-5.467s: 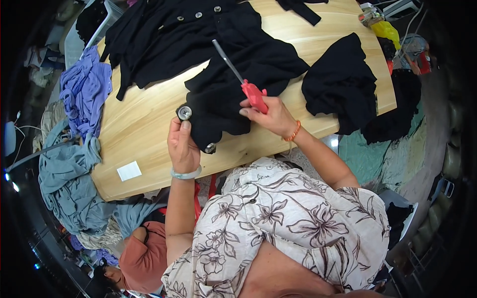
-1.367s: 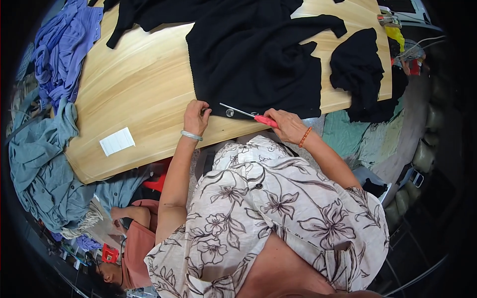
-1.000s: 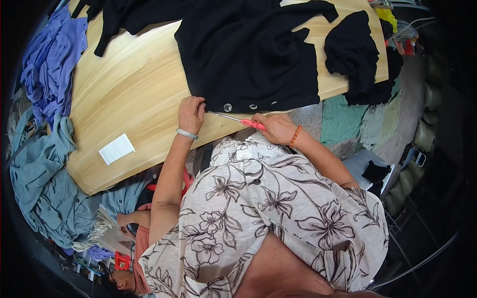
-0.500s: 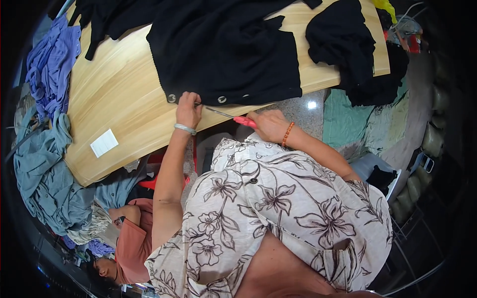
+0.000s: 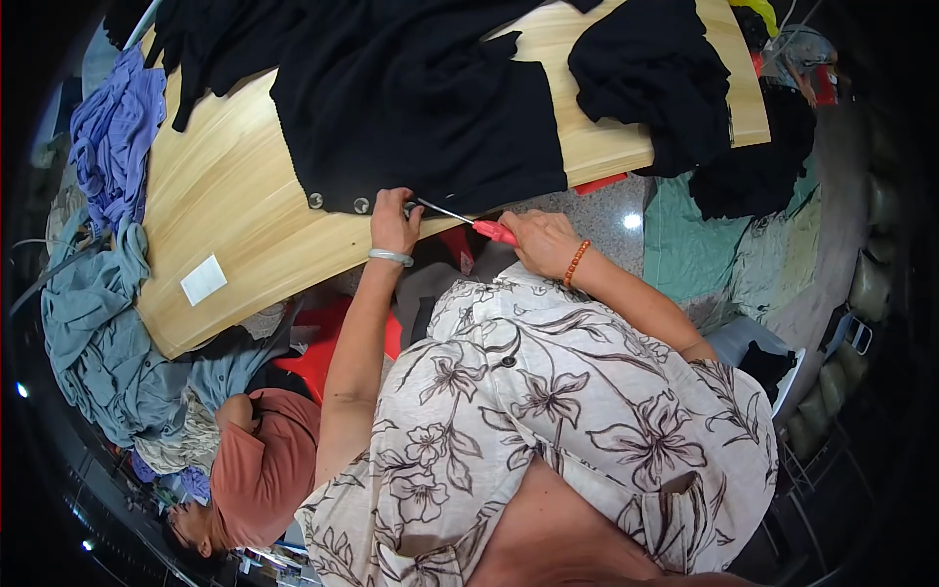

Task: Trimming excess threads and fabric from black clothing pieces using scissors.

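A black knit garment [image 5: 421, 117] lies spread on the wooden table, with a row of round shiny buttons [image 5: 362, 205] along its near edge. My left hand [image 5: 394, 225], with a pale bangle at the wrist, pinches that edge next to a button partly hidden by the fingers. In my right hand [image 5: 546, 241], which wears an orange bead bracelet, is a screwdriver-like tool [image 5: 496, 232] with a red handle and thin metal shaft. Its tip reaches the garment's edge beside my left fingers. What exactly the tip touches is too small to tell.
More black garments [image 5: 650, 73] lie on the table [image 5: 230, 186], whose near edge runs just below my hands. A white paper slip [image 5: 203, 281] rests at left. Purple cloth [image 5: 117, 127] and grey-green clothes [image 5: 98, 323] are heaped beyond the left edge. Another person [image 5: 264, 460] is at lower left.
Both hands and the tool have shifted right along the buttoned edge, past the second button. The black garment sits slightly further left in view.
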A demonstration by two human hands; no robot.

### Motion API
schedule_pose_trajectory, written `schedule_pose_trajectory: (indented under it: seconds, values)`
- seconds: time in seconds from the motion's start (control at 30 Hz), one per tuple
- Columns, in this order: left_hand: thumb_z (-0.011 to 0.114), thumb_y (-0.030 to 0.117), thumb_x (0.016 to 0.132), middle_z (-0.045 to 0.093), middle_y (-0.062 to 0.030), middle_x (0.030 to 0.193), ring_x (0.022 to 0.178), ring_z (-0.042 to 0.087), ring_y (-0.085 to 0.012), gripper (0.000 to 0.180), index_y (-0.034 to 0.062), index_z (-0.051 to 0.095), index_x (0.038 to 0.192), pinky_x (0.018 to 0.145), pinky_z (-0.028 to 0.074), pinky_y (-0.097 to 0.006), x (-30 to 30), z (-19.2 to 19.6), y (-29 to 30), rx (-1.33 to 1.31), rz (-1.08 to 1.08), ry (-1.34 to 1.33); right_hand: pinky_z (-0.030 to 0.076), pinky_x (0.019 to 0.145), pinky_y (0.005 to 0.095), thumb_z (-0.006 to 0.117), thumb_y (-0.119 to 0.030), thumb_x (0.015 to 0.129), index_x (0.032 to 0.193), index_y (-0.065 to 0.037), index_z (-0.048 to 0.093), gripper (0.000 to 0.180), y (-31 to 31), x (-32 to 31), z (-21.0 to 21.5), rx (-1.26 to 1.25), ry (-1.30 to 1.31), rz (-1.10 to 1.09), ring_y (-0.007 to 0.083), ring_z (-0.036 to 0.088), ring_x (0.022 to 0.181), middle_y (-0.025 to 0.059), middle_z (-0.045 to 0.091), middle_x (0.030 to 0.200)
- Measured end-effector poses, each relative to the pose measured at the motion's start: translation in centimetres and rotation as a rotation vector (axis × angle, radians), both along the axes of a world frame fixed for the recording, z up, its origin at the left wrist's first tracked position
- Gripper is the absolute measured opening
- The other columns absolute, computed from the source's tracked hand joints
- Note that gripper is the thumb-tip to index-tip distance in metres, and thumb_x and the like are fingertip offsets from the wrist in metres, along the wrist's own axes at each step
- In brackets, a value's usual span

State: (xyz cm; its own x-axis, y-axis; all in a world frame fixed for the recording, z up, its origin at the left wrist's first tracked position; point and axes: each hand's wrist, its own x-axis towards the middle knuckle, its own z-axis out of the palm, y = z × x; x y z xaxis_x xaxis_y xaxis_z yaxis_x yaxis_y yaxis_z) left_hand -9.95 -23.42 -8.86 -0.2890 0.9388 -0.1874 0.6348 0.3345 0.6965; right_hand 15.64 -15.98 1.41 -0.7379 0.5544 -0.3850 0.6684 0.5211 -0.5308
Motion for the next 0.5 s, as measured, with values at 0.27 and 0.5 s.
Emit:
schedule_pose_trajectory:
  seconds: [0.27, 0.5]
  values:
    - [0.074, 0.006, 0.074, 0.054, -0.0158, 0.093, 0.086, 0.055, -0.0345, 0.027, 0.0043, 0.059, 0.096, 0.076, 0.046, -0.041, -0.7, -1.9, -1.1, 0.134, -0.088, 0.07, 0.05, 0.072, 0.0484, 0.057, -0.018, 0.084, 0.102, -0.004, 0.056, 0.023, -0.2, 0.2, 0.8, -0.211, -0.125, 0.107, 0.0376, 0.066, 0.081, 0.0205, 0.066, 0.08]
    - [0.082, 0.015, 0.067, 0.054, -0.0118, 0.093, 0.09, 0.054, -0.0315, 0.038, 0.0078, 0.06, 0.098, 0.076, 0.046, -0.04, 0.4, 1.6, -0.2, 0.114, -0.221, 0.14, 0.046, 0.077, 0.0456, 0.063, -0.002, 0.074, 0.109, -0.007, 0.055, 0.036, 2.8, 2.9, -4.2, 0.272, 0.242, -0.242, 0.0323, 0.057, 0.093, 0.0093, 0.059, 0.099]
